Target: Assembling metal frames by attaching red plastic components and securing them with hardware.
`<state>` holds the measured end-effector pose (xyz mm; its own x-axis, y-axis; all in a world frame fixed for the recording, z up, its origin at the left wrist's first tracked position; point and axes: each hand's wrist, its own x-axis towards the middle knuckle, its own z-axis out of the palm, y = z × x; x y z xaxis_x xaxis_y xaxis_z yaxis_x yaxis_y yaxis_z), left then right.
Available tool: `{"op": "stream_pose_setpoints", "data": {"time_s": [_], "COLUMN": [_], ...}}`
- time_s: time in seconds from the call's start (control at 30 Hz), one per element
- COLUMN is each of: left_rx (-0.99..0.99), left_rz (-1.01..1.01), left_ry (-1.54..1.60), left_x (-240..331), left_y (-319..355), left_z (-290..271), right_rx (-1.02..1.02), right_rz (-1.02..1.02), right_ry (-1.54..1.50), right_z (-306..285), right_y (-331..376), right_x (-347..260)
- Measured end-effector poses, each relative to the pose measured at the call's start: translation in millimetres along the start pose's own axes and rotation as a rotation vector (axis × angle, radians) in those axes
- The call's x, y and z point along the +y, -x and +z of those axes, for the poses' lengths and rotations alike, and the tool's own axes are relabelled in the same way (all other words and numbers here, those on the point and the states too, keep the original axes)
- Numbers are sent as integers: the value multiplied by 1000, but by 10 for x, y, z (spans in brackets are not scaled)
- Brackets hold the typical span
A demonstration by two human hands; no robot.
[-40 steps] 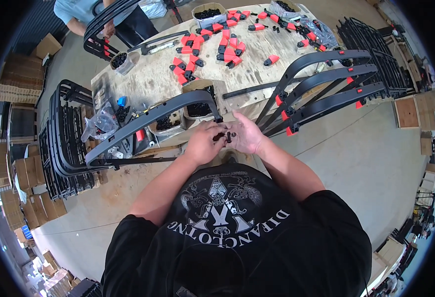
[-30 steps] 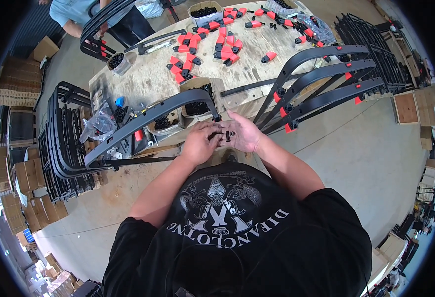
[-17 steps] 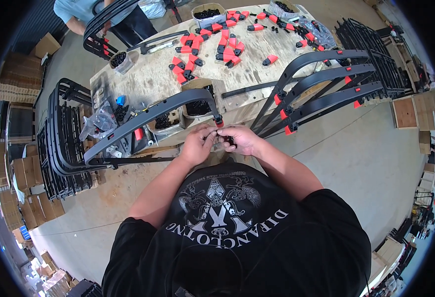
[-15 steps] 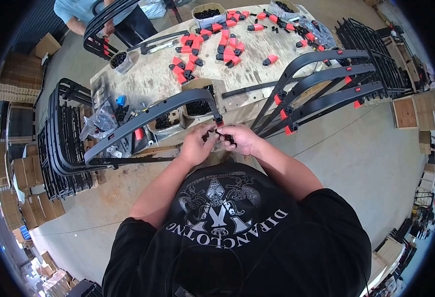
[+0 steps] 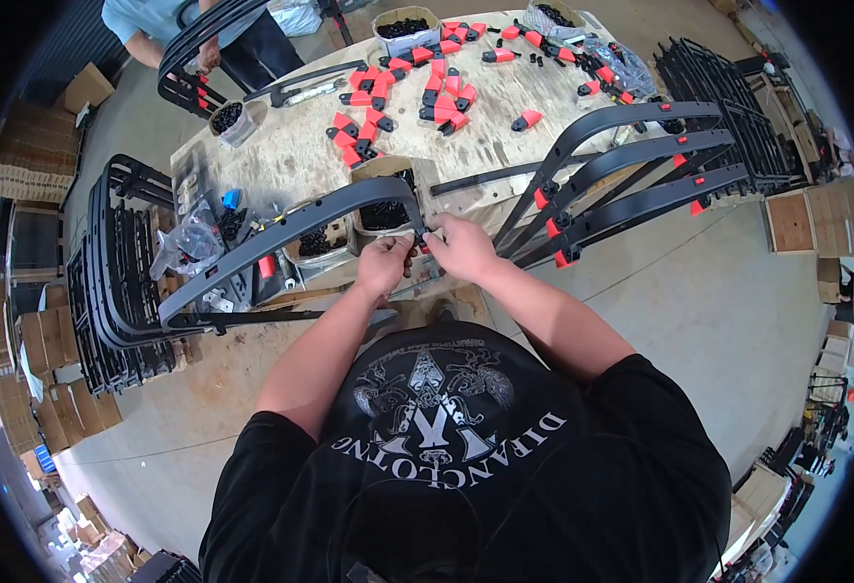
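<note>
A curved black frame (image 5: 296,222) arches over the near side of the table, and its right end comes down between my hands. My right hand (image 5: 463,249) is closed around that end, with its fingertips on a small dark piece there; a bit of red shows just below. Close on its left, my left hand (image 5: 385,266) has its fingers curled together beside the frame end. Something small and dark shows at its fingertips, too small to name. Just beyond the hands stands an open box of small black parts (image 5: 384,216), with a second box of black parts (image 5: 312,242) to its left.
The wooden table (image 5: 281,155) carries several red-and-black end pieces (image 5: 442,102). More curved frames (image 5: 631,151) with red pieces lean at its right, and others (image 5: 106,253) stack at the left. A co-worker (image 5: 170,39) stands at the far left. Cardboard boxes (image 5: 53,379) line the left side.
Both hands have moved slightly up and away from me, onto the frame's end. Half a second ago they were together just below it, fingering small black parts.
</note>
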<state>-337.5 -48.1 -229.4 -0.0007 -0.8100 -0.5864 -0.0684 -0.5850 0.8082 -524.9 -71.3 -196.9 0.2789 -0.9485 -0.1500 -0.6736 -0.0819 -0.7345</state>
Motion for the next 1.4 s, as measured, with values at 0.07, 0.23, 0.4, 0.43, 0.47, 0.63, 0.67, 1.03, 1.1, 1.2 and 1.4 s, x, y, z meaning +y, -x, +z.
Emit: {"op": "stream_pose_setpoints", "data": {"time_s": [0.07,0.23,0.4,0.43,0.47,0.63,0.67,1.03,1.1,1.2,1.4], "left_rx": [-13,-144,-234,-241,-248,-226,-218,-169,-184,-222,-161], "left_rz": [-7,-122,-303,-309,-314,-317,-314,-167,-154,-228,-310], "left_ry": [110,330,608,599,591,558,552,436,421,427,352], "left_x": [-29,-20,49,52,56,104,101,49,49,138,209], "left_y": [-51,-121,-120,-124,-127,-80,-81,-117,-136,-112,-81], "left_z": [36,16,37,47,55,79,78,48,44,60,97], "right_rx": [-4,-22,-34,-34,-38,-45,-39,-35,-35,-32,-23], "right_rz": [-25,-37,-49,-47,-44,-38,-46,-52,-53,-60,-61], "right_ry": [60,124,112,112,111,100,99,93,73,79,84], "right_z": [-2,20,-30,-33,-33,-28,-29,-53,-42,-28,-33], "right_y": [-27,-81,-92,-94,-95,-100,-99,-90,-92,-100,-92], "right_x": [-39,-31,-56,-56,-56,-30,-31,-42,-24,-10,-23]}}
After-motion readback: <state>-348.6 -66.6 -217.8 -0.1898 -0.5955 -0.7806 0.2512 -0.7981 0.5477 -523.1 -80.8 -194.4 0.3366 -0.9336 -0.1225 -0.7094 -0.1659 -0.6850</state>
